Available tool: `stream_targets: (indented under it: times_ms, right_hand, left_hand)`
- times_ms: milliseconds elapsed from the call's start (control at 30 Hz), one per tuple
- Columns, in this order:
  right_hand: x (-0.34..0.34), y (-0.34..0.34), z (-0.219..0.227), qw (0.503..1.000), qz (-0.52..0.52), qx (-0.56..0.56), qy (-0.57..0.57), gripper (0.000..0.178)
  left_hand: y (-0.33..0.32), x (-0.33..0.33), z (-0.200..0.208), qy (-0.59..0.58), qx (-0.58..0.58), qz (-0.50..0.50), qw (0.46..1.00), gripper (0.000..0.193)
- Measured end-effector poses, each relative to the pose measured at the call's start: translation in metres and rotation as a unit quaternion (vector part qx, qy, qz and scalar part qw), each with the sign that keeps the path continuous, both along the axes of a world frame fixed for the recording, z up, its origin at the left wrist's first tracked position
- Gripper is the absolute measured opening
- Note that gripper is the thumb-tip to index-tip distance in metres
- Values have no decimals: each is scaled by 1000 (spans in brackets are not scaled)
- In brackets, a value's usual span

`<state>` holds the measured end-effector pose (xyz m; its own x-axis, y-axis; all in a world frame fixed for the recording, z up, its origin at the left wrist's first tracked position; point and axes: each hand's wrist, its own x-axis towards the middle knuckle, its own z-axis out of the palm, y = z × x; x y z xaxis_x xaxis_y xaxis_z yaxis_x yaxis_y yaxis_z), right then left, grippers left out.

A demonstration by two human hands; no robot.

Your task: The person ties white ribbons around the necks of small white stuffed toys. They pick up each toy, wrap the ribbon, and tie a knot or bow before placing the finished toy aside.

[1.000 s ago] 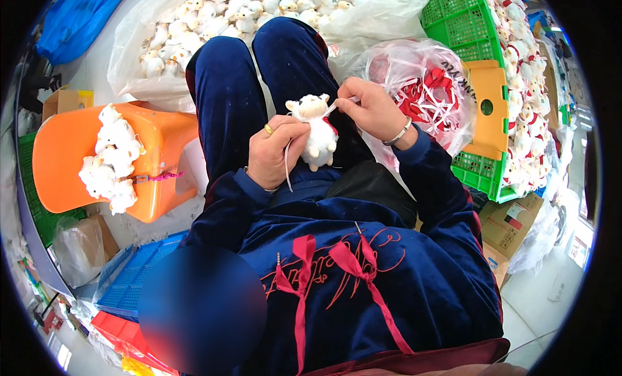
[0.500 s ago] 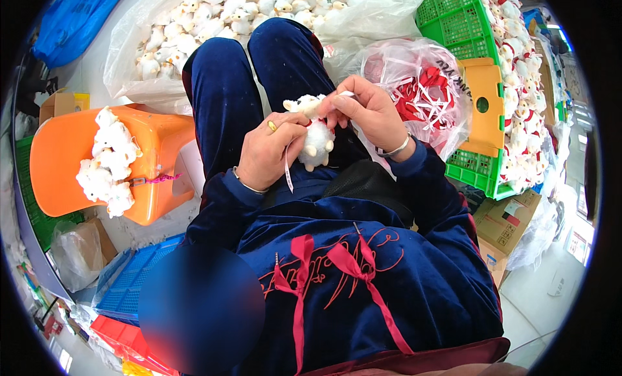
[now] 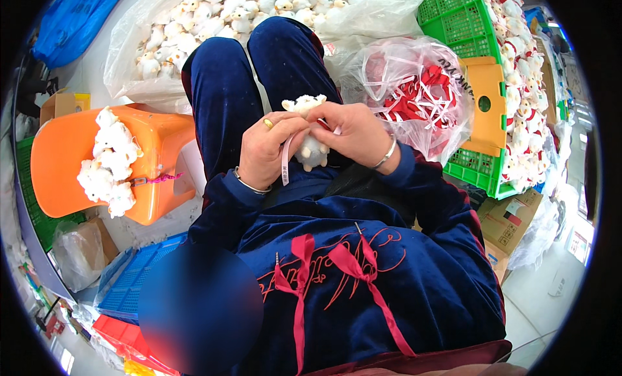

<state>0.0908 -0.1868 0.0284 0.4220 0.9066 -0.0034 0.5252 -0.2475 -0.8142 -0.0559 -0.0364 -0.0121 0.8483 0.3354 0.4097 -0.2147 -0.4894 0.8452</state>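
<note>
A small white and grey plush animal sits upright over my lap between both hands, its head showing above my fingers. My left hand, a ring on one finger, is closed at the toy's neck, and a white ribbon hangs down from it. On the toy's other side my right hand pinches at the neck too. A bit of red cloth and a white ribbon end show beside its fingertips. My fingers hide most of the neck.
An orange stool at left carries several white plush toys. Beyond my knees lies a clear plastic sheet of plush toys. To the right are a bag of red pieces with white ribbons and a green crate beside heaped toys.
My right hand has come down and left, from holding the white ribbon end out beside the toy's head to the toy's neck. My left hand stays near the neck.
</note>
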Motion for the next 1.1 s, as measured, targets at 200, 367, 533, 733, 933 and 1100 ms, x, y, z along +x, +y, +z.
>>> stream_targets:
  times_ms: [200,367,533,733,933,1100]
  right_hand:
    - [-9,-2,-12,998,-35,10,-58,12]
    - [-11,-6,-9,996,-40,21,-80,10]
    - [-12,-5,-10,995,-46,40,-85,10]
    - [-13,-5,-8,993,-43,45,-102,11]
    - [-14,-6,-11,991,-43,61,-115,11]
    - [-15,-6,-14,988,-47,74,-125,13]
  left_hand:
    - [-2,-3,2,11,-62,-32,997,31]
    - [17,-11,6,158,-424,-127,883,47]
    - [32,-11,3,148,-525,-152,825,84]
    - [33,-9,36,180,-277,39,943,17]
    - [23,-19,74,-42,27,168,985,21]
    - [6,-9,59,281,-154,-15,947,25]
